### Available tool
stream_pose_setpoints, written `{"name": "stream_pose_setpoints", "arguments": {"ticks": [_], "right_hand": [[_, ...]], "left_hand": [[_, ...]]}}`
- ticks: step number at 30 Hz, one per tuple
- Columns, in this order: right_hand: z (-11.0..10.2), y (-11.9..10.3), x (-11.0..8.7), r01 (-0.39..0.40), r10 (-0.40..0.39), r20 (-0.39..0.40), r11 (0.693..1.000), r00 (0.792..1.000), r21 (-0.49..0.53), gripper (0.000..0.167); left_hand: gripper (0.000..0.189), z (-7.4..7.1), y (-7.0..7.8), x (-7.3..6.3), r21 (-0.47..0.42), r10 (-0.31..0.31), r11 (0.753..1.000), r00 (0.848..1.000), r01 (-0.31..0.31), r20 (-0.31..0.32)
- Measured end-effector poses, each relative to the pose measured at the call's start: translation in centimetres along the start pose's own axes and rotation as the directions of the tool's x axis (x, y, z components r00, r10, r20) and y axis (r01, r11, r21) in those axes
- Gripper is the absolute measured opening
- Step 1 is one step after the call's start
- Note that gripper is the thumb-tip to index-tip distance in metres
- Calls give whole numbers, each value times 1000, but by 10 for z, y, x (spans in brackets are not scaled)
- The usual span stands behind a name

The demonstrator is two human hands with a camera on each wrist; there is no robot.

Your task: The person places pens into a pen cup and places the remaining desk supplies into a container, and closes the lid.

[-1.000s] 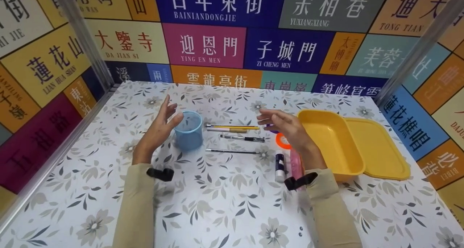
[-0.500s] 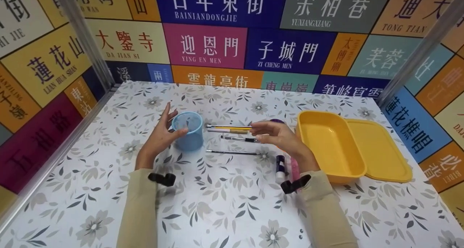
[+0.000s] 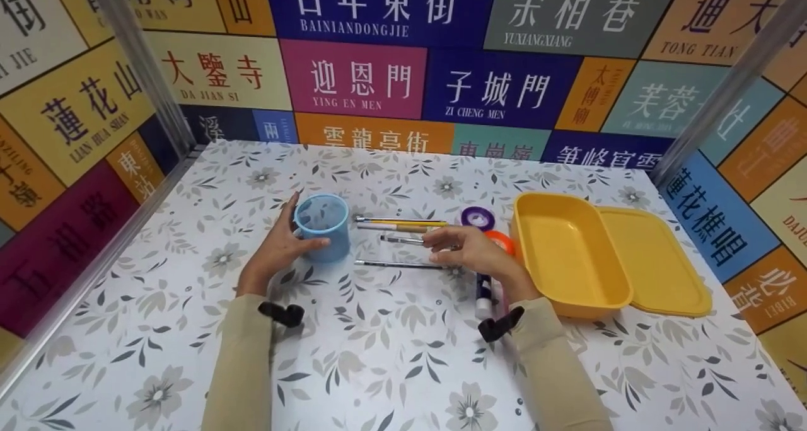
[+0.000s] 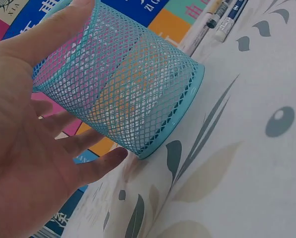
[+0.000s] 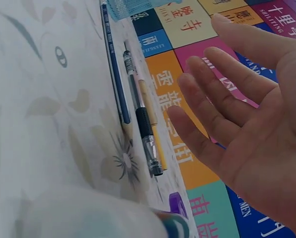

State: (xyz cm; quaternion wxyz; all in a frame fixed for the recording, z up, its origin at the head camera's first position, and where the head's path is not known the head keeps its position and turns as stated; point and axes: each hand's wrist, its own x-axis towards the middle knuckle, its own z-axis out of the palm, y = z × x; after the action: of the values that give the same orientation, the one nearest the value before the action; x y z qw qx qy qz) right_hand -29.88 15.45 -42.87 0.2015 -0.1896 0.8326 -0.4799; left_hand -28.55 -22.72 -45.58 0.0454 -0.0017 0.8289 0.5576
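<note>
In the head view a light blue mesh pen cup (image 3: 323, 232) stands upright on the table, left of centre. My left hand (image 3: 277, 254) holds its left side, thumb across the near wall. The left wrist view shows the thumb (image 4: 58, 32) over the mesh and the other fingers on the opposite side. My right hand (image 3: 476, 254) hovers with loosely bent fingers over the right end of a black-gripped gel pen (image 3: 398, 239), holding nothing. Beside that pen lie a dark pencil (image 3: 391, 264) on the near side and a yellow pencil (image 3: 429, 223) with other slim pens on the far side.
A purple tape roll (image 3: 477, 218), an orange ring (image 3: 501, 241) and a glue stick (image 3: 483, 298) lie around the right hand. Farther right stand a yellow box (image 3: 570, 261) and its lid (image 3: 662, 261). Sign-patterned walls (image 3: 353, 78) border the flower-print table (image 3: 378, 368).
My left hand has come down and closed in around the pen cup. My right hand has moved left and lower, from beside the yellow box to over the gel pen.
</note>
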Motion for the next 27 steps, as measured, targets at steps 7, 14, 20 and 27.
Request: {"name": "stream_pose_setpoints", "arguments": {"ticks": [7, 14, 20, 27], "right_hand": [[2, 5, 3, -5, 5, -3, 999, 1000, -52, 42], [6, 9, 8, -60, 58, -23, 993, 998, -100, 47], [8, 10, 8, -103, 100, -34, 988, 994, -116, 45], [11, 14, 8, -113, 107, -46, 985, 993, -132, 43]], "left_hand": [[121, 0, -2, -1, -67, 10, 998, 1000, -10, -4], [117, 0, 14, -10, -52, 3, 999, 1000, -3, 7], [117, 2, 0, 0, -68, 75, 995, 997, -75, -4], [117, 5, -3, 1, 1, 31, 1000, 1000, -31, 4]]}}
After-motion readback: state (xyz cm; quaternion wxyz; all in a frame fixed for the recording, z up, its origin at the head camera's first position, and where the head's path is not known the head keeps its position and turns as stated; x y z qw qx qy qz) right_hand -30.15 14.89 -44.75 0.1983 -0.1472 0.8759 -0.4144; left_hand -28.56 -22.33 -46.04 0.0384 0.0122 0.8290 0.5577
